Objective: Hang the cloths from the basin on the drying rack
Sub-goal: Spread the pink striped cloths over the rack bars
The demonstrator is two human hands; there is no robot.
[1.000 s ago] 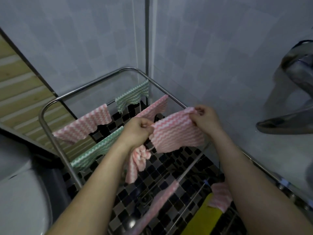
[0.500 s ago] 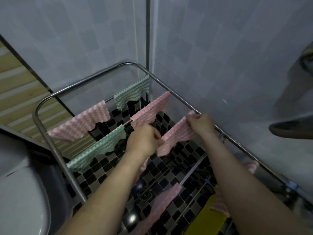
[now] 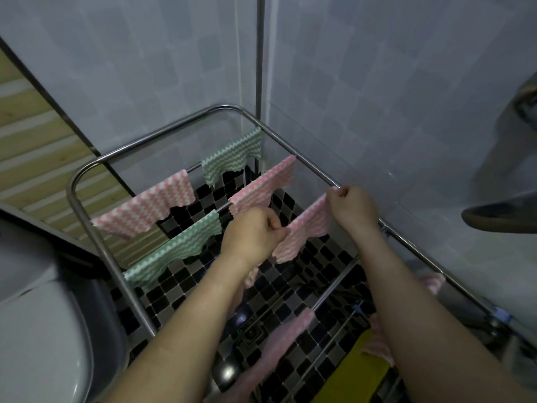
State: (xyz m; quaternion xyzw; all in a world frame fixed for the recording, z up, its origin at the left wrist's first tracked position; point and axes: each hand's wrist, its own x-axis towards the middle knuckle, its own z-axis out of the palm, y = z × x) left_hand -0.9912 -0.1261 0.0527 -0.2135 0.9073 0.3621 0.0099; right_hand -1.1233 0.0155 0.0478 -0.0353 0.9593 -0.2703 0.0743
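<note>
Grey tiled walls (image 3: 145, 68) meet in a corner behind the steel drying rack (image 3: 162, 132). Your left hand (image 3: 252, 237) pinches the near corner of the pink cloth (image 3: 308, 228), which stretches away toward 2 o'clock. Your right hand (image 3: 353, 209) grips its far corner at the rack's right rail, the cloth lying at its 8 o'clock.

The light is dim and cool, and no lamp is in view. The wall (image 3: 377, 82) is the brightest part, pale blue-grey and evenly lit. The floor (image 3: 293, 283) under the rack (image 3: 162, 132) is dark, with two small white glare spots. The rack tubes carry thin highlights. The pink cloth (image 3: 308, 228) in the middle is fairly sharp. Toward the edges lines bend, and the grey shape (image 3: 505, 219) at the right edge is blurred.
</note>
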